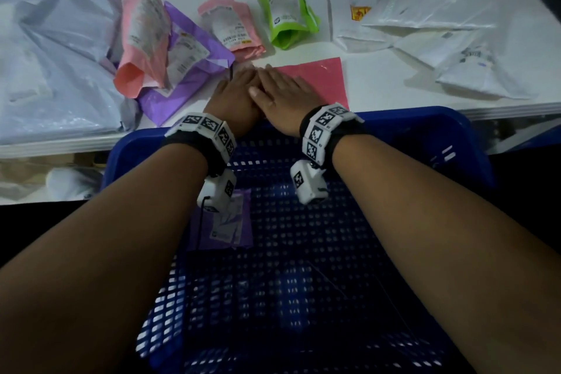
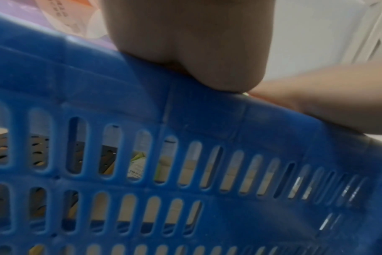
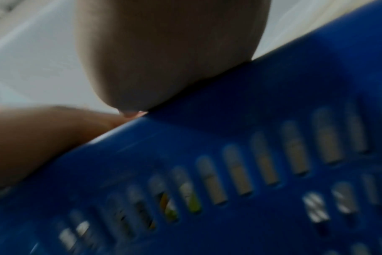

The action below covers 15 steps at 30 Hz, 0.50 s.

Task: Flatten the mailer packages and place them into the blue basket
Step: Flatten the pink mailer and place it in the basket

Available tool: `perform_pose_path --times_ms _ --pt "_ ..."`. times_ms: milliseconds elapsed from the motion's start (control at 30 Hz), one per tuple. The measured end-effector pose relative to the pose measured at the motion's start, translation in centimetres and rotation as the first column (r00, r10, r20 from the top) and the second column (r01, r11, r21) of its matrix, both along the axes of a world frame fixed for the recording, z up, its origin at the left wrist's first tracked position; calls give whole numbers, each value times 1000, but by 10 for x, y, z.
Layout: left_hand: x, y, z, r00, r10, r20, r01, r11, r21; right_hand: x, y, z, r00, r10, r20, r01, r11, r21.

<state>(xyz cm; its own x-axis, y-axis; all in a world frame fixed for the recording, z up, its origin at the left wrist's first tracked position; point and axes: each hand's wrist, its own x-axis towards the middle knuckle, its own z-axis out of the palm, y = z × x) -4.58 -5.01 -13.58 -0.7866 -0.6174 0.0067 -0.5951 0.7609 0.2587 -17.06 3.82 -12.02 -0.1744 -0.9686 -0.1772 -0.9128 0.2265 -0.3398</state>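
A flat pink mailer (image 1: 321,79) lies on the white table (image 1: 379,85) just beyond the blue basket (image 1: 425,130). Both hands press flat on its left part with straight fingers. My right hand (image 1: 279,91) lies partly over my left hand (image 1: 236,94). A flattened purple mailer (image 1: 224,222) rests on the basket floor. In the wrist views the heels of my left hand (image 2: 196,43) and right hand (image 3: 164,51) sit above the basket rim (image 2: 207,107) (image 3: 273,82); the fingers are hidden there.
Further back on the table lie puffy mailers: a salmon one (image 1: 142,39), a purple one (image 1: 188,58), a small pink one (image 1: 230,27), a green one (image 1: 285,12). Grey bags (image 1: 54,64) pile at the left, white bags (image 1: 455,33) at the right.
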Motion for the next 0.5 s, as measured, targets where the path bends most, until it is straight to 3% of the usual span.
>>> perform_pose_path --times_ms 133,333,500 --pt "3 4 5 1000 29 5 -29 1000 4 -32 13 -6 991 -17 -136 23 999 41" --pt "6 4 3 999 28 28 -29 998 58 -73 36 -5 981 -119 -155 135 986 102" --pt "5 3 2 999 25 48 -28 998 50 -70 39 -5 974 -176 -141 189 978 88"
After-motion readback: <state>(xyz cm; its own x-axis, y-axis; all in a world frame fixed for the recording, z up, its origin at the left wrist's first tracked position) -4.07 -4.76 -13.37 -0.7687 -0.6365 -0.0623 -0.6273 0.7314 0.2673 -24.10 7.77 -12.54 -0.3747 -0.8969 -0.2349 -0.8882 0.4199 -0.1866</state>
